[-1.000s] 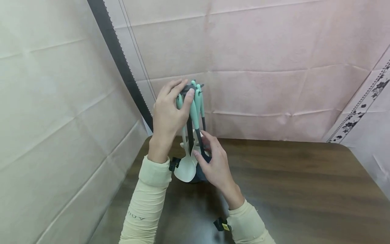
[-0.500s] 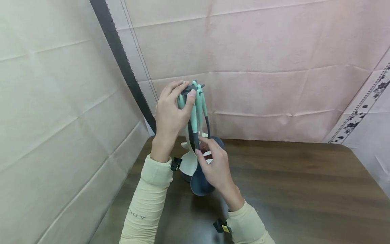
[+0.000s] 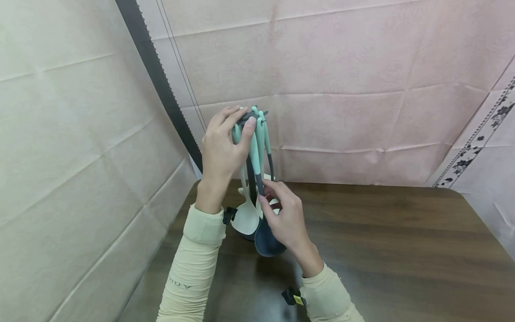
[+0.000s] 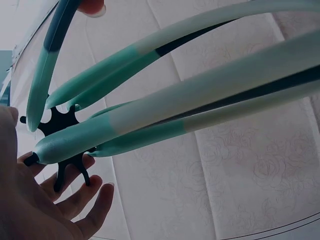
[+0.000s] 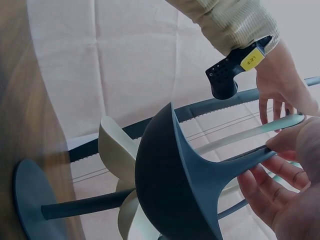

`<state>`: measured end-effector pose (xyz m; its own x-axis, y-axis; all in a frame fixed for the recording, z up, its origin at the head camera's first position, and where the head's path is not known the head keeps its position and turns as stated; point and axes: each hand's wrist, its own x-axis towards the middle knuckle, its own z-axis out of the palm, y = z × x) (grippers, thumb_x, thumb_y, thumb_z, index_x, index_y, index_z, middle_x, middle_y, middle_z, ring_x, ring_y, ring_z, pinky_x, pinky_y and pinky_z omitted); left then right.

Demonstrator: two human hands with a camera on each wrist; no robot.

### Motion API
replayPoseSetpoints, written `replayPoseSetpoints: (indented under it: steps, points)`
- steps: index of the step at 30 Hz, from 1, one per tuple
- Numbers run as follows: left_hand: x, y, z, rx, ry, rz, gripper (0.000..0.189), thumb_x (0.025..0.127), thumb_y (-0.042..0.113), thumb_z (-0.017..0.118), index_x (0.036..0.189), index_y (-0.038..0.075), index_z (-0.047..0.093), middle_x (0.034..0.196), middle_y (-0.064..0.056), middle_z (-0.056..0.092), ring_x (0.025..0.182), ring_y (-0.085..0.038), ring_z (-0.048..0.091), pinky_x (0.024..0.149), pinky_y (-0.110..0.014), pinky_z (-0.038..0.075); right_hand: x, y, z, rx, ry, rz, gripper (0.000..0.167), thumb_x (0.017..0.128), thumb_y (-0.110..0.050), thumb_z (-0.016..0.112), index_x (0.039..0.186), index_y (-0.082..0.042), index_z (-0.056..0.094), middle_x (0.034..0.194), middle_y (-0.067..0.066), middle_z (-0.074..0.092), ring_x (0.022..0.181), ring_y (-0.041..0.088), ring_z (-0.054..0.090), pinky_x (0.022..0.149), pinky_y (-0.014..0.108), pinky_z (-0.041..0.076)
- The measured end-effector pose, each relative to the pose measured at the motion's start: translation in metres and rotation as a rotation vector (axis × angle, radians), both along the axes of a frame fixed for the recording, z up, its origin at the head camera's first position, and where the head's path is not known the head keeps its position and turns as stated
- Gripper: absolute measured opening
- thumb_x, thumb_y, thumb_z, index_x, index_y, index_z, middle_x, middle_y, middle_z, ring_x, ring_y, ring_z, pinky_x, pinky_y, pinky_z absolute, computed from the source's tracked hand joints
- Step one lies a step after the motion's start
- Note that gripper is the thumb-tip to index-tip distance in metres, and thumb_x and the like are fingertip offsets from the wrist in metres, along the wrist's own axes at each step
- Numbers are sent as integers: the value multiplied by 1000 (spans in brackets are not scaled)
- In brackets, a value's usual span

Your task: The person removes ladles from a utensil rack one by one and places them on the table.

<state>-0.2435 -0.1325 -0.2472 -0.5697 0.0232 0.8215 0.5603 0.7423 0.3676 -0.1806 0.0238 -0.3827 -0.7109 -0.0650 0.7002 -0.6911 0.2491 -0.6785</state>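
Several kitchen utensils with mint handles hang from the dark hooks of a utensil rack (image 4: 62, 120). My left hand (image 3: 223, 150) grips the rack's top, thumb in front and fingers over the hooks. Lower down, my right hand (image 3: 287, 214) pinches the neck of a dark blue ladle (image 3: 268, 241) between thumb and fingers. The ladle's bowl hangs at the front of the rack, its mint handle reaching up to the hooks. To its left hangs a white spoon (image 3: 245, 219). In the right wrist view, the ladle's bowl partly hides pale utensil heads behind it.
The rack's round dark base (image 5: 32, 200) stands on a brown wooden table (image 3: 382, 232). Pale creased cloth (image 3: 342, 134) hangs behind the table and along the left side.
My right hand has taken the ladle's neck and the ladle's bowl has come forward, below the hand. My left hand stays at the rack's top.
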Motion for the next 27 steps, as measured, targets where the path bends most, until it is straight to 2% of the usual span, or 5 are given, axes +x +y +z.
replayPoseSetpoints:
  steps: [7, 22, 27]
  points:
    - [1, -2, -2, 11, -8, -10, 59, 106, 50, 33, 141, 20, 71, 147, -4, 64, 144, -17, 49, 116, -49, 41, 1, 3, 2, -2, -3, 0, 39, 97, -4, 74, 136, -9, 69, 104, 1, 69, 87, 14, 68, 66, 34, 63]
    - [2, -1, -2, 20, -22, -7, 59, 106, 51, 33, 142, 21, 70, 148, -4, 63, 146, -17, 47, 119, -49, 38, -1, 6, 3, -6, 22, -4, 40, 96, -4, 75, 135, -10, 70, 105, 1, 70, 86, 13, 69, 65, 30, 62]
    - [0, -1, -3, 24, -4, -19, 58, 107, 50, 35, 142, 20, 70, 147, -5, 64, 148, -20, 47, 119, -50, 37, 0, 7, 4, -10, 30, -1, 40, 96, -3, 74, 135, -11, 70, 104, 2, 70, 86, 14, 69, 64, 31, 62]
